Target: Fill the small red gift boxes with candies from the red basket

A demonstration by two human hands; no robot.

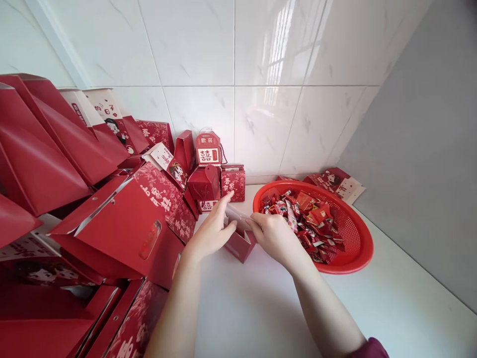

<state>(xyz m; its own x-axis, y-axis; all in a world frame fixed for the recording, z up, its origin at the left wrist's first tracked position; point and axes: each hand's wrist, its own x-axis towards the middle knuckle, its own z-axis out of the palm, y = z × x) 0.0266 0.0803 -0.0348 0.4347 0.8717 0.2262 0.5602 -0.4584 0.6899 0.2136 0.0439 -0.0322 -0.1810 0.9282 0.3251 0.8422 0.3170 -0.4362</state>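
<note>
A small red gift box (241, 244) stands on the white counter between my hands, its top open. My left hand (210, 231) rests against the box's left side, fingers stretched along its top flap. My right hand (274, 236) is closed in a pinch on the box's upper edge from the right. Just right of it sits a red plastic basket (358, 244) holding several red-wrapped candies (307, 219).
Large red gift bags (122, 226) are piled at the left and reach the front edge. Small folded red boxes (208, 171) stand against the tiled wall. Flat red cards (337, 183) lie behind the basket. A grey wall closes the right side.
</note>
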